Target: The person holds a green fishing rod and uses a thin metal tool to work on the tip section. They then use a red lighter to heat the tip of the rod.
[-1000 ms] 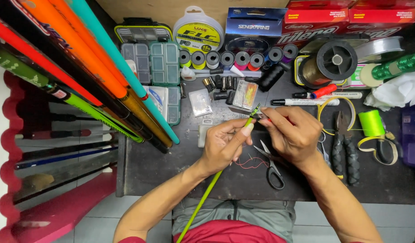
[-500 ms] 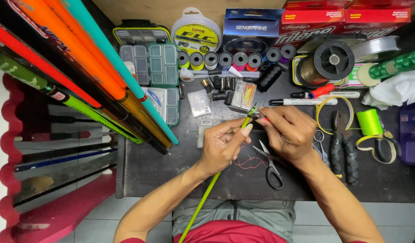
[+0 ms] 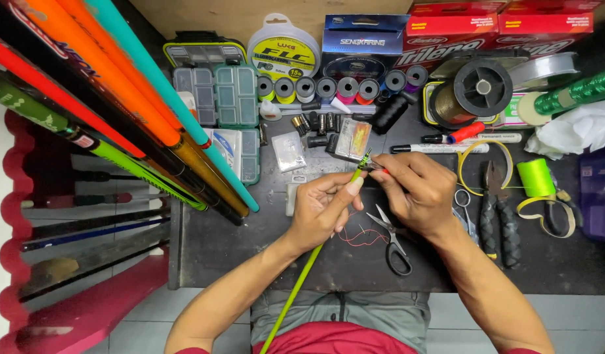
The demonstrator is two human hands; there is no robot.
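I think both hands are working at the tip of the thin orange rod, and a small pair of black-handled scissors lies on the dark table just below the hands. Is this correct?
Not quite. The head view shows the left hand and right hand working at the tip of a thin lime-green rod, not an orange one. The small black-handled scissors do lie on the dark table just below the hands.

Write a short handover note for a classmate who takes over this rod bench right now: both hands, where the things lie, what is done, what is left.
Left hand: grips the thin lime-green rod blank just below its tip.
Right hand: pinches at the rod tip, fingertips closed on it.
Small black-handled scissors and loose red thread scraps lie on the dark table beneath the hands.
Done: cannot tell how much.
Left: tip work appears unfinished, since both hands are on it.
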